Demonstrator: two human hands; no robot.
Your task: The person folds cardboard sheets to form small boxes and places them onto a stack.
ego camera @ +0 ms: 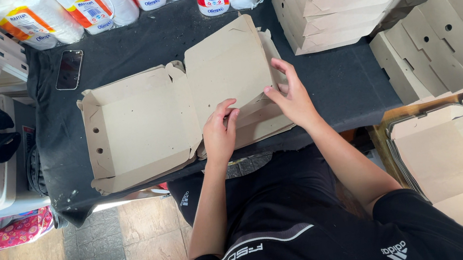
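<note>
Box: I see an unfolded flat brown cardboard box (180, 116) on the black-covered table (347, 82), long axis left-right, lid panel tilting up.
Left hand (219, 135): fingers curled, pressing its near edge.
Right hand (291, 98): fingers spread, gripping the raised flap.

The person wears a black short-sleeved shirt (297, 242) whose sleeves end above the elbows, so both forearms are bare. A thin white curved stripe runs across the shirt's front, with white lettering just beneath it. A white three-bar logo with more white lettering sits near the sleeve on the person's right side. Below the shirt the person wears black shorts or trousers (192, 194), marked with a small white emblem on the leg at the person's left. The left hand (219, 135) and right hand (293, 99) are bare, with no gloves, rings or watch showing.
</note>
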